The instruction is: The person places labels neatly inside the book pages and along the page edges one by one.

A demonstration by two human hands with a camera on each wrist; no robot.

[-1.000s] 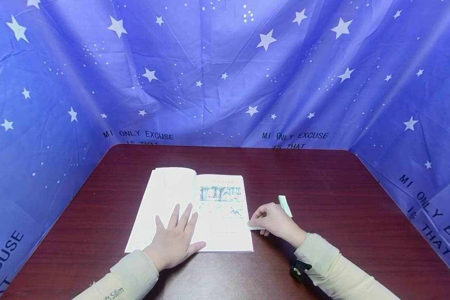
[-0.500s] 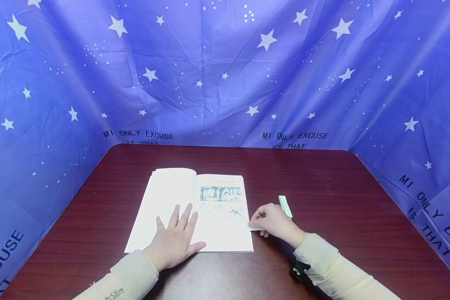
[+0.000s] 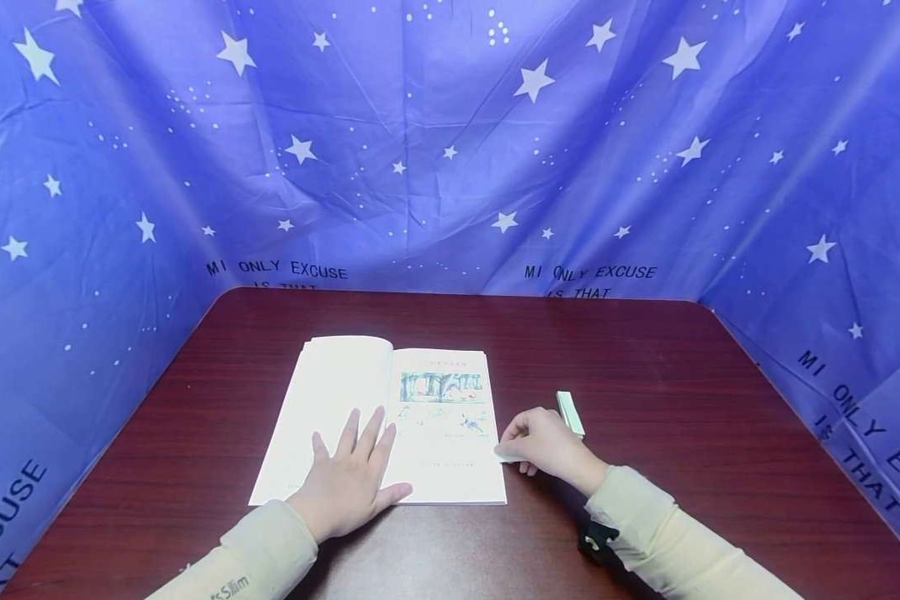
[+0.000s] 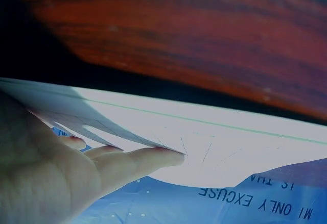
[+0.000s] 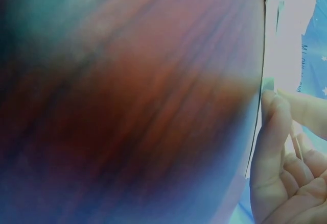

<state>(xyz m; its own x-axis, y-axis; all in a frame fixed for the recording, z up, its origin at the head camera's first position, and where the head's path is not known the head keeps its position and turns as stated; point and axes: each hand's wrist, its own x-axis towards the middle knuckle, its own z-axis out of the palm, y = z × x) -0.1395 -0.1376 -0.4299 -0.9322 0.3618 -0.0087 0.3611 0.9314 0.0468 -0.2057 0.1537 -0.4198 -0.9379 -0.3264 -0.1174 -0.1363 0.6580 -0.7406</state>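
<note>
An open book point(image 3: 450, 483) with small coloured pictures on its right page lies on the table. My left hand point(image 3: 345, 487) rests flat with fingers spread across its lower middle; in the left wrist view the left hand point(image 4: 76, 170) lies against the white page point(image 4: 214, 147). At the book's right edge, my right hand point(image 3: 551, 442) pinches a small pale slip point(image 3: 507, 454) between thumb and index finger. The right wrist view shows the right hand point(image 5: 291, 152) with the slip point(image 5: 268, 84) at its fingertips, against the page edge. A pale green strip pad point(image 3: 568, 410) lies just behind the right hand.
The dark red wooden table point(image 3: 615, 350) has rounded far corners. A blue curtain point(image 3: 420, 125) with white stars and printed words surrounds its back and sides. A black band point(image 3: 598, 540) is at the right sleeve.
Little differs: the right hand and sleeve have shifted very slightly, with the slip still pinched at the book's edge. The left hand and book have not moved.
</note>
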